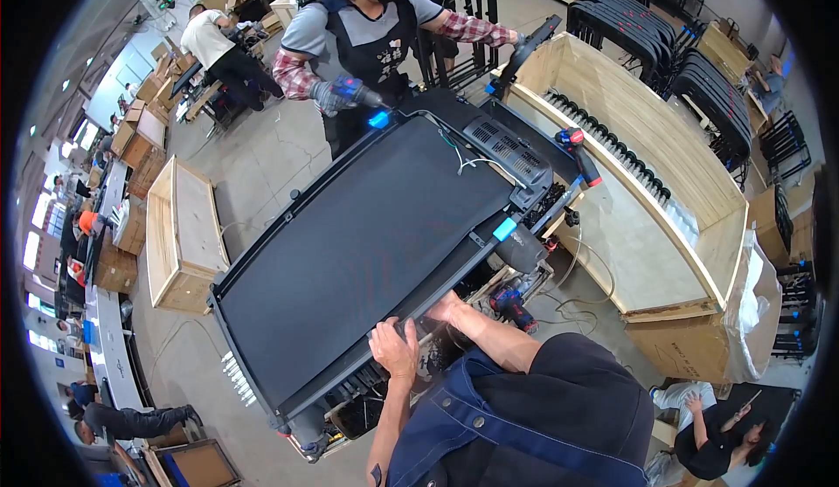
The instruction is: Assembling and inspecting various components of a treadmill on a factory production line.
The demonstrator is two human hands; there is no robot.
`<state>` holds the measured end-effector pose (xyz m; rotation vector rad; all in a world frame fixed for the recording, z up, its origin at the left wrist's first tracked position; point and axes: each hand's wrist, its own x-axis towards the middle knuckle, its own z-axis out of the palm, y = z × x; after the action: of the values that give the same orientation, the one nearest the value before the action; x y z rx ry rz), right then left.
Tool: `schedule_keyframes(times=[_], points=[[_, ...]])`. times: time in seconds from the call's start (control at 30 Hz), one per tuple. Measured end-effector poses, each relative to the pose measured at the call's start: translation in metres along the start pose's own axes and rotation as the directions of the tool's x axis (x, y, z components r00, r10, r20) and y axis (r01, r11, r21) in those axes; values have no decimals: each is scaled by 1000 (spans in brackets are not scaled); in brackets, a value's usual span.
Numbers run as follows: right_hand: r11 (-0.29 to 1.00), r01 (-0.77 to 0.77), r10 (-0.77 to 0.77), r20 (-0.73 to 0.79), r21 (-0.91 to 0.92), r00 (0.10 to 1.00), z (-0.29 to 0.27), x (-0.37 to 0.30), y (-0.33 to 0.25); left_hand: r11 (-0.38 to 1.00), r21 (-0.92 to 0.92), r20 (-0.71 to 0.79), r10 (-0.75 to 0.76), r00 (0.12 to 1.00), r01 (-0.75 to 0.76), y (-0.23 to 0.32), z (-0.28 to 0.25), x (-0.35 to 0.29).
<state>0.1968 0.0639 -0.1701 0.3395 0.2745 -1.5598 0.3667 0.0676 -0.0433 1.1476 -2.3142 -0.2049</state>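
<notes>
A treadmill deck with a broad black belt (367, 242) lies across a stand in front of me. My left hand (395, 347) grips its near side rail (419, 299), fingers curled over the edge. Farther right along that rail, my right hand (447, 306) reaches against its underside, with the fingers hidden. A grey slotted motor cover (507, 151) sits at the deck's right end, with a loose white cable (468, 162) beside it. Across the deck, a co-worker holds a power drill (357, 92) at the far corner and rests the other gloved hand on a black upright (529, 46).
An open wooden crate (647, 129) with a row of black springs stands right. One red-and-black power driver (581, 155) hangs near it; another driver (513, 308) lies below the rail. A second wooden crate (183, 234) stands left. Hoses (577, 312) cross the floor.
</notes>
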Motion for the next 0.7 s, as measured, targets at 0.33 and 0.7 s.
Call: schedule_keyframes(times=[0.33,0.7], points=[[996,12,-19,83,83,996,-5,3,-3,1000,7,-18,27,999,-27,3,2,2],[999,-6,7,12,-32,1000,-29,17,-6,1000,8,-15,21,1000,-21,4,1,3]])
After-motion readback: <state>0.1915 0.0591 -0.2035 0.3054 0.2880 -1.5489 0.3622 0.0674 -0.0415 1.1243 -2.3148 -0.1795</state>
